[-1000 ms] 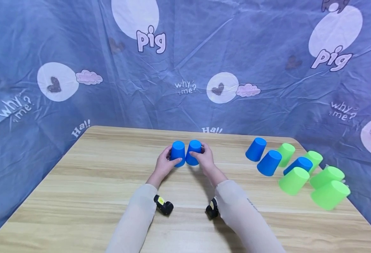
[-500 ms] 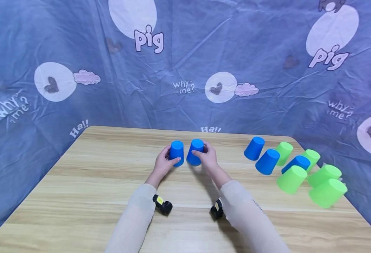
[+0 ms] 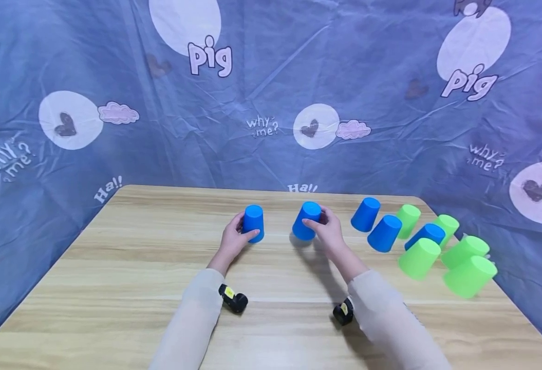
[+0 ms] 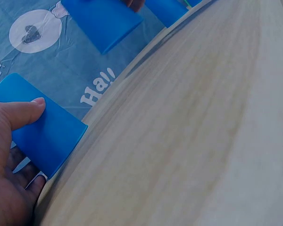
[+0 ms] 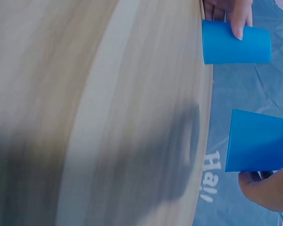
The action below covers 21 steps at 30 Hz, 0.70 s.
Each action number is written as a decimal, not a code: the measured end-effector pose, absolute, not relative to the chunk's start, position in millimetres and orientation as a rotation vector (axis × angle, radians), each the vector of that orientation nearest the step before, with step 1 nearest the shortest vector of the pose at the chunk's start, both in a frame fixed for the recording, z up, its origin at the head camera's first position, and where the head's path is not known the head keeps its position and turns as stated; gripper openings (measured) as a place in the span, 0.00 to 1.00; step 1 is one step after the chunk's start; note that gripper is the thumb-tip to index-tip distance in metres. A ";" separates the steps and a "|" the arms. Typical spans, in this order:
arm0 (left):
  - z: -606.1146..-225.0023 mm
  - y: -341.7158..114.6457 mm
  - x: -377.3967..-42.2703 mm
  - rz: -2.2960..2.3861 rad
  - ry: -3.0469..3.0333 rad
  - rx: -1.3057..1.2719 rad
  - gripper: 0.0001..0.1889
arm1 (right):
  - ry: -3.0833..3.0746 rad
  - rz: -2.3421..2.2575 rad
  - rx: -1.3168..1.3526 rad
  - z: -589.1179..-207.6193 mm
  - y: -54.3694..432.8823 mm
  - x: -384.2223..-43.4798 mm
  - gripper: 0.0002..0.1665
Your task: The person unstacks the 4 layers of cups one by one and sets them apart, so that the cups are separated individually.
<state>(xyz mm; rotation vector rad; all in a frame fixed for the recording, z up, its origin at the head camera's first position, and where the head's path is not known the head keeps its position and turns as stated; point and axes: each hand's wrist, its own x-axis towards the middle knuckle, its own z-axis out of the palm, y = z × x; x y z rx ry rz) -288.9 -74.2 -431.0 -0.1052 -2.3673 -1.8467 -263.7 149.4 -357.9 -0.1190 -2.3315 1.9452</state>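
My left hand [image 3: 230,241] grips an upside-down blue cup [image 3: 254,220], thumb across its near side and fingers behind. This cup stands upright at the tabletop, its rim right at the wood in the left wrist view. To its right, my right hand [image 3: 332,237] holds a second blue cup [image 3: 301,229], also mouth down and slightly tilted. In the right wrist view that raised cup [image 5: 254,141] shows a gap from the table, and a shadow falls on the wood beside it. Wood shows between the two cups.
On the right of the wooden table [image 3: 160,277] stand several upside-down cups, among them a blue cup [image 3: 366,215], another blue cup [image 3: 384,234] and a green cup [image 3: 419,259]. Behind the far edge hangs a printed blue cloth [image 3: 252,77].
My right hand has carried its blue cup to the right, from close beside the left cup toward the other cups, widening the gap. My left hand keeps its cup nearly in place.
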 end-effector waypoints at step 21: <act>-429.9 -75.4 -288.3 -1.847 -2.366 -0.126 0.34 | -2.424 1.756 -0.156 -352.5 218.5 -222.4 0.38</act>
